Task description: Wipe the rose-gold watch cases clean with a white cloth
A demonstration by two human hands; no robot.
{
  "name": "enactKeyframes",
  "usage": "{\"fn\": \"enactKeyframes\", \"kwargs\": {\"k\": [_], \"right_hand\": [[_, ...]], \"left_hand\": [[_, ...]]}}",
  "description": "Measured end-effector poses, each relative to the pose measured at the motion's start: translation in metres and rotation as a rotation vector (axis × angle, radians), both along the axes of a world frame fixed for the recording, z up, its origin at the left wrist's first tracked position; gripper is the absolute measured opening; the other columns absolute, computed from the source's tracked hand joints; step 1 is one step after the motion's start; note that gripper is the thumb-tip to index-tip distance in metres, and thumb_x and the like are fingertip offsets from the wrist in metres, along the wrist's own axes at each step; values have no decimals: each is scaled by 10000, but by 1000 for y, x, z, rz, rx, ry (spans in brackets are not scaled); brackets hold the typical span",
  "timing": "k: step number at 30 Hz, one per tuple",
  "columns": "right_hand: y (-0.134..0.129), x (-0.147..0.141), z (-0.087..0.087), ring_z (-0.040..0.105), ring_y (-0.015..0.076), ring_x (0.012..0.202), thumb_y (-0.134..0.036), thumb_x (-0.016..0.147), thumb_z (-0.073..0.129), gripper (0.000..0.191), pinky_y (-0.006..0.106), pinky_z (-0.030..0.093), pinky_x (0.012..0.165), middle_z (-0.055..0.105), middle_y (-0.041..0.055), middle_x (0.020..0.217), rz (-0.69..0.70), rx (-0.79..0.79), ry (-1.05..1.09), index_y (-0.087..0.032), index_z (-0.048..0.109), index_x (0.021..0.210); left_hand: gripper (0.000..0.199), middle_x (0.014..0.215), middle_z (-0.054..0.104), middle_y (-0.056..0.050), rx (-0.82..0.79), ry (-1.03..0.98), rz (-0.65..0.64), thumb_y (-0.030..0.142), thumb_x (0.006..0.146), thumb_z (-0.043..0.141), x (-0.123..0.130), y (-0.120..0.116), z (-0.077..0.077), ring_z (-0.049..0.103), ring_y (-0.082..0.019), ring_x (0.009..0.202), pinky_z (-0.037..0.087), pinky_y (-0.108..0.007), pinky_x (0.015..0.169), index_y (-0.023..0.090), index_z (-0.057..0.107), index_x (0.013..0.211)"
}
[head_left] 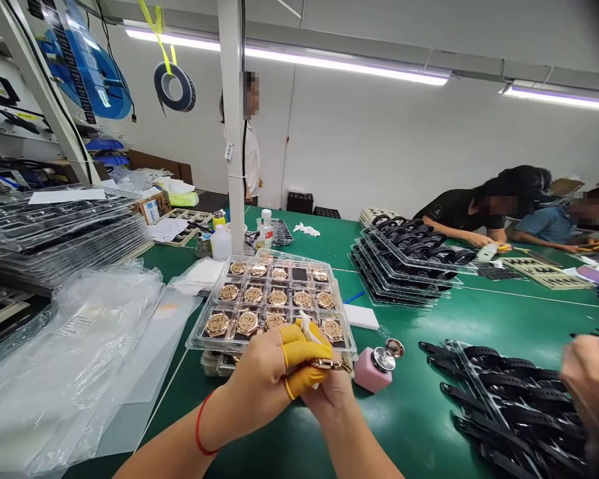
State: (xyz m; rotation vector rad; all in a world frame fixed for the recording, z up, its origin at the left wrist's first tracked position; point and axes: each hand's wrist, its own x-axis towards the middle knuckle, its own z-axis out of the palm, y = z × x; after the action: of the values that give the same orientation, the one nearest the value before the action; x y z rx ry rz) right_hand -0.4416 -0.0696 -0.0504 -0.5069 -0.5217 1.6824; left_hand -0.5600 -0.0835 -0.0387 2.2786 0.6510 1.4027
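Above the front edge of the tray my two hands meet around a rose-gold watch case (329, 364), seen edge-on. My left hand (259, 372), with yellow finger cots and a red cord at the wrist, is closed on the case. My right hand (332, 392) is closed under and behind it, its fingers mostly hidden. A bit of white cloth (307, 326) sticks up between the fingers; which hand pinches it I cannot tell. Just beyond, a clear plastic tray (196, 336) carries rows of similar watch cases (253, 295), round backs up, with one pocket showing only black.
A pink pump bottle (374, 369), lid raised, stands right of my hands. Black straps fill trays (504, 392) at right, where another person's hand (592, 379) reaches in. Stacked strap trays (404, 266) stand behind. Plastic bags (74, 366) lie left; a white post (233, 133) rises ahead.
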Motion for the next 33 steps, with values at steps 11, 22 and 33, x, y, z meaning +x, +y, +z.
{"fn": "enactKeyframes", "kwargs": {"k": [11,22,33], "right_hand": [[12,98,24,570,69,613,-292,680,768,183,200,512,631,597,-62,659,-864,222,-77,-198,642,775],[7,117,26,570,61,591,-282,634,792,207,200,482,614,639,-64,658,-957,217,-38,-197,673,782],[11,121,25,555,69,563,-299,690,748,161,203,442,548,636,-63,651,-899,201,-114,-208,683,807]], "left_hand": [[193,843,629,-64,-547,331,446,271,880,575,4,149,20,581,-162,725,469,-251,618,100,606,966],[300,1235,569,-105,-318,827,537,313,934,577,58,192,12,580,-235,1093,506,-452,929,141,578,1180],[289,1143,609,-87,-371,944,434,318,931,587,103,213,28,622,-202,985,549,-393,842,140,584,1158]]}}
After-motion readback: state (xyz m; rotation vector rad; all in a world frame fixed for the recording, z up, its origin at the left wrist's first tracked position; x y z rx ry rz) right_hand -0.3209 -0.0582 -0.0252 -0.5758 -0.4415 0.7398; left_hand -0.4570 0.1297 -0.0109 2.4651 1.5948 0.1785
